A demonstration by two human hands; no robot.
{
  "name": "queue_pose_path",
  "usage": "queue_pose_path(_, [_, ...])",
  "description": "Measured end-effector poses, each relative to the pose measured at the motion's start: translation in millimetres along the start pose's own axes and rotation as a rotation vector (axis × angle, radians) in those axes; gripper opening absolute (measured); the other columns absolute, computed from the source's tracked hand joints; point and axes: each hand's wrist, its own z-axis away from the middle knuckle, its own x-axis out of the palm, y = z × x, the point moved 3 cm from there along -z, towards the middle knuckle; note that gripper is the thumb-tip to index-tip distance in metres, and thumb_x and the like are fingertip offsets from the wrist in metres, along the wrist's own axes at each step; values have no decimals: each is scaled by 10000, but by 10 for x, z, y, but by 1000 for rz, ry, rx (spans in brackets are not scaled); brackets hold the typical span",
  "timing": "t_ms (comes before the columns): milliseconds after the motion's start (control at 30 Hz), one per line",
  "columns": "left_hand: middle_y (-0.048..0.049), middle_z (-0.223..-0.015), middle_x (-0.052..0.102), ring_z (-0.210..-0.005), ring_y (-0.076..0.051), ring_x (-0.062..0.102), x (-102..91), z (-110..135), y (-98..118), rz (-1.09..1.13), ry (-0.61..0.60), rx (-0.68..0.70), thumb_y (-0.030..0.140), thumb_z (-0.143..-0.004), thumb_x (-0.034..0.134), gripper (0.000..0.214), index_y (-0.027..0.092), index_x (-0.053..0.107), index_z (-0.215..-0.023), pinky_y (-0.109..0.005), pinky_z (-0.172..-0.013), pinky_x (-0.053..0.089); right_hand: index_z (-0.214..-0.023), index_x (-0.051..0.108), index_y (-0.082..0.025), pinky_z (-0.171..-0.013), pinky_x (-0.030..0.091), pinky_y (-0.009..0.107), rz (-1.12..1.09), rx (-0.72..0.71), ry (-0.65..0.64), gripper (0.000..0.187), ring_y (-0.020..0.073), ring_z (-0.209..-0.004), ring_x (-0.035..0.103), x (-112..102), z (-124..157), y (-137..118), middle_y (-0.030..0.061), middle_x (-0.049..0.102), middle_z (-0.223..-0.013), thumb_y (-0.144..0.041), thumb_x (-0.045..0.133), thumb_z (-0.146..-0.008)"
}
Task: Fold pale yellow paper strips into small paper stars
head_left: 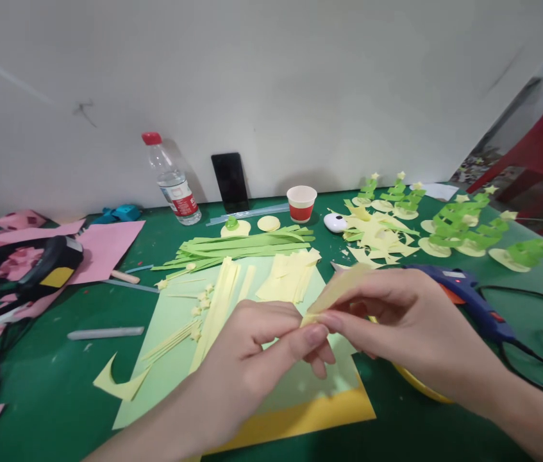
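Note:
Both my hands meet over the middle of the green table [50, 385]. My left hand [256, 353] pinches the lower end of a pale yellow paper strip [341, 289] between thumb and forefinger. My right hand [396, 321] is closed on the same strip from the right, its fingers wrapped round it. Under my hands lie a light green sheet [175, 359] and a yellow sheet [309, 414]. On the light green sheet lie pale yellow strips [220, 301], a stack of short pale yellow pieces [290, 273] and tiny paper stars [201, 301].
Green strips [242, 247], a blue glue gun [468, 295] with black cord, finished green paper trees [463, 224], yellow scraps [377, 234], a red paper cup [301, 203], a water bottle [172, 179], a phone [230, 181], pink paper [105, 247], a black-and-yellow glue gun [35, 266], a glue stick [105, 332].

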Motion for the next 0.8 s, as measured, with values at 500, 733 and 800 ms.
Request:
queue_pose_path(500, [41,-393,476,-363,-87,463,97,61,-98,744,-361,-343,432,-798,637,371,155,620,-551,-193,-454,407,-903,612,-194,-502,505,241,773,-850,-11,188,126,-531,634,-79,146,-120,20,728,-721,-37,518,-858])
queue_pose_path(733, [56,-512,537,-473,-81,500,-37,-14,-74,511,14,-140,447,-648,771,329,179,587,-597,-184,-521,465,-726,585,-187,-477,454,189,567,-644,134,203,87,-517,579,-65,103,-157,0,652,-600,-1,527,-783])
queue_pose_path(800, [36,-639,600,-618,-102,564,-96,-8,6,295,227,32,247,-671,764,125,187,655,-658,-180,-598,482,-681,576,-174,-469,437,155,451,-517,135,198,62,-486,526,-56,71,-134,-17,602,-554,-5,521,-767])
